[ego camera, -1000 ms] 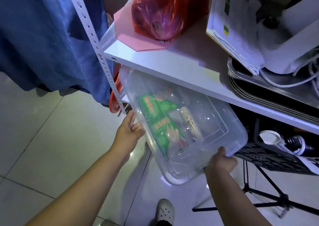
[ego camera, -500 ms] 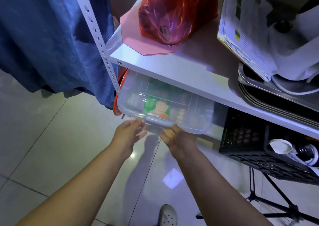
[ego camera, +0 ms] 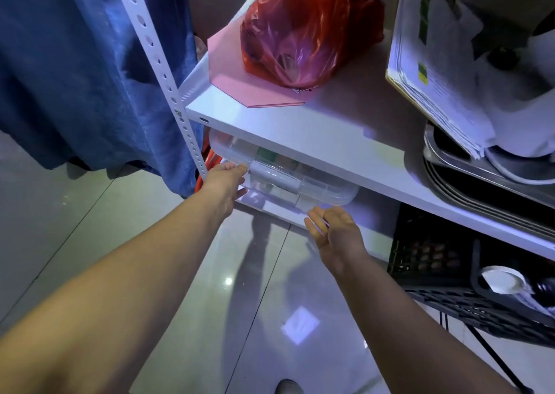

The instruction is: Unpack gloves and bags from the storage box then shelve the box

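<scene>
The clear storage box [ego camera: 282, 180] sits on the lower shelf [ego camera: 288, 216], tucked under the white upper shelf [ego camera: 315, 141], with only its front rim and handle edge poking out past the shelf lip. My left hand [ego camera: 223, 183] rests against the box's front left corner, fingers touching the rim beside the handle; I cannot tell whether they are curled around the plastic or just pressing on it. My right hand [ego camera: 336, 231] is off the box, just below its right front corner, palm up and fingers loosely spread, gripping nothing.

Through the clear wall I can make out a bit of green and some blurred shapes inside, so the box does not look empty, though I cannot tell what the things are. I see no gloves or bags laid out anywhere in view, apart from a red plastic bag [ego camera: 306, 24] on a pink board [ego camera: 240, 84] on the upper shelf, and I cannot say it came from the box.

As I judge it, the shelving step is nearly finished: the box is almost fully in. Whether the unpacking is truly complete I can't confirm. What is left seems to be a last nudge inward and letting go.
</scene>
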The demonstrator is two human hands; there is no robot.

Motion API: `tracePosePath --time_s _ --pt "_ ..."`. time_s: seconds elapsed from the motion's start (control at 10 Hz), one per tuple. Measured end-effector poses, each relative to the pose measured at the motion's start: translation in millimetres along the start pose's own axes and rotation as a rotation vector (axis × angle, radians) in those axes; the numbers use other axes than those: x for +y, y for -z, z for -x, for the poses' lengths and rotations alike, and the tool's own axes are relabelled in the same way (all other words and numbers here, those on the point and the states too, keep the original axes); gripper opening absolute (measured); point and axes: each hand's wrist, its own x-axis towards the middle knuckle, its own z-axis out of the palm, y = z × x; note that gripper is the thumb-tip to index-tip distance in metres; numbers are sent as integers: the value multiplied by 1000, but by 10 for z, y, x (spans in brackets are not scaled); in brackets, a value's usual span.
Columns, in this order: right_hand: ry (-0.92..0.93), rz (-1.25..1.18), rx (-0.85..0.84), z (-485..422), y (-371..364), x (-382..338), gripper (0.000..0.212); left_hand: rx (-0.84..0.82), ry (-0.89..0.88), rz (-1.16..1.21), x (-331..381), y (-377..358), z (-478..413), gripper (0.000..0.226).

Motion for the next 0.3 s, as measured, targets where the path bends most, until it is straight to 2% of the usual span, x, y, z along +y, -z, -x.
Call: tracePosePath --time_s 0.1,0.2,0.3 --pt "11 88 31 19 63 26 40 -20 -8 -44 7 -7 -74 42" --pt "41 189 70 127 197 88 27 -10 -11 -65 -3 -23 -36 40" --pt "71 376 97 298 369 103 18 25 -24 -101 27 -49 89 12"
